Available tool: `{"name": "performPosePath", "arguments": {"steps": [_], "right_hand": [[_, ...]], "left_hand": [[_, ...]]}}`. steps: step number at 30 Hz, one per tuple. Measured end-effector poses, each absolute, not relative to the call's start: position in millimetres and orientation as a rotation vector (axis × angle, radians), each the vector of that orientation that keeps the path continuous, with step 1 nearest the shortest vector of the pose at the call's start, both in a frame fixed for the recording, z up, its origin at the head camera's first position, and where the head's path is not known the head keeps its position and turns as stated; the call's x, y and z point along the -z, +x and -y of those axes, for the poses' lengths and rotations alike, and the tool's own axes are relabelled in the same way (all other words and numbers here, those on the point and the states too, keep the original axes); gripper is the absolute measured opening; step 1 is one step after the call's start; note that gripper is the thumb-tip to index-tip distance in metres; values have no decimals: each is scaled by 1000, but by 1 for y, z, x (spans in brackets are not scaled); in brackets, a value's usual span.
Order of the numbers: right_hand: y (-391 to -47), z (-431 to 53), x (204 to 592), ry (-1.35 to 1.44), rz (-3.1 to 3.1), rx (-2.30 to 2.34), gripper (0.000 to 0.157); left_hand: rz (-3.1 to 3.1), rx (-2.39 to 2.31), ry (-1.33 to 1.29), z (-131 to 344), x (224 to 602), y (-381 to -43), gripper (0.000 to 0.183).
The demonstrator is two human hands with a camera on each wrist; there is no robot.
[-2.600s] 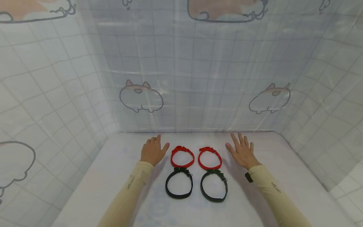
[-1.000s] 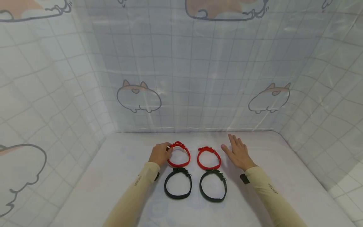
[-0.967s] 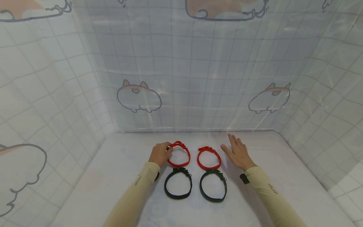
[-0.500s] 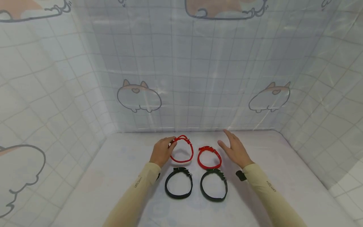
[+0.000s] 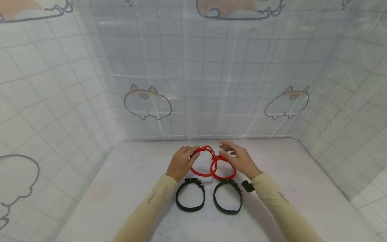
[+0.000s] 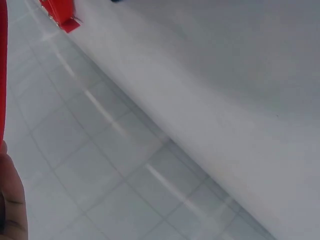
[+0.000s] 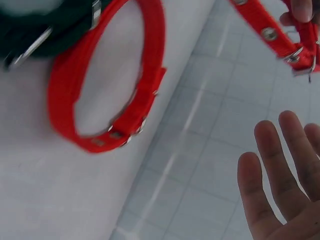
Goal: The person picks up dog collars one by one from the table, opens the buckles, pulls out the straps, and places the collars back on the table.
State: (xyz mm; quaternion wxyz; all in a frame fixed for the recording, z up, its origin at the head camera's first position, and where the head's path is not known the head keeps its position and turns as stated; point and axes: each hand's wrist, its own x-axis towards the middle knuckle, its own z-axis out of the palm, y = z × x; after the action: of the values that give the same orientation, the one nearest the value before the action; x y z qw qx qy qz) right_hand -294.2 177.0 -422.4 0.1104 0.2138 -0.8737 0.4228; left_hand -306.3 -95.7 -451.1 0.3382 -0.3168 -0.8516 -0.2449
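Note:
My left hand [image 5: 179, 164] pinches a red buckle collar [image 5: 202, 174] near its buckle end and holds it raised and tilted over the table. In the right wrist view, the held collar's metal eyelets and buckle [image 7: 303, 61] show at the top right, with fingertips on the strap. The second red collar [image 5: 226, 177] lies on the table, and the raised one overlaps its left side in the head view. My right hand [image 5: 242, 162] hovers just behind and right of that second collar, fingers apart and holding nothing. The left wrist view shows only a strip of red strap [image 6: 2, 70] and a finger.
Two dark collars lie nearer me, a left one [image 5: 190, 209] and a right one [image 5: 229, 212]. Beyond the pale table [image 5: 121, 188] rises a grid-patterned sheet [image 5: 193, 111] with cartoon animals, which also covers both sides.
My left hand went from beside the left red collar to gripping it, then lifted it and carried it right. My right hand moved left toward the middle.

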Motion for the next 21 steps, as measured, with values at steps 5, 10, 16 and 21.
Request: {"name": "performPosePath", "arguments": {"steps": [5, 10, 16, 21], "right_hand": [[-295, -169, 419, 705, 2563, -1306, 46], [-295, -163, 418, 769, 2607, -1311, 44], [-294, -161, 416, 799, 2628, -1232, 40], [-295, -161, 417, 763, 2616, -1242, 33]], "left_hand": [[2211, 616, -882, 91, 452, -302, 35], [2180, 602, -936, 86, 452, -298, 34], [2170, 605, -963, 84, 451, -298, 34], [2270, 741, -941, 82, 449, -298, 38]]}}
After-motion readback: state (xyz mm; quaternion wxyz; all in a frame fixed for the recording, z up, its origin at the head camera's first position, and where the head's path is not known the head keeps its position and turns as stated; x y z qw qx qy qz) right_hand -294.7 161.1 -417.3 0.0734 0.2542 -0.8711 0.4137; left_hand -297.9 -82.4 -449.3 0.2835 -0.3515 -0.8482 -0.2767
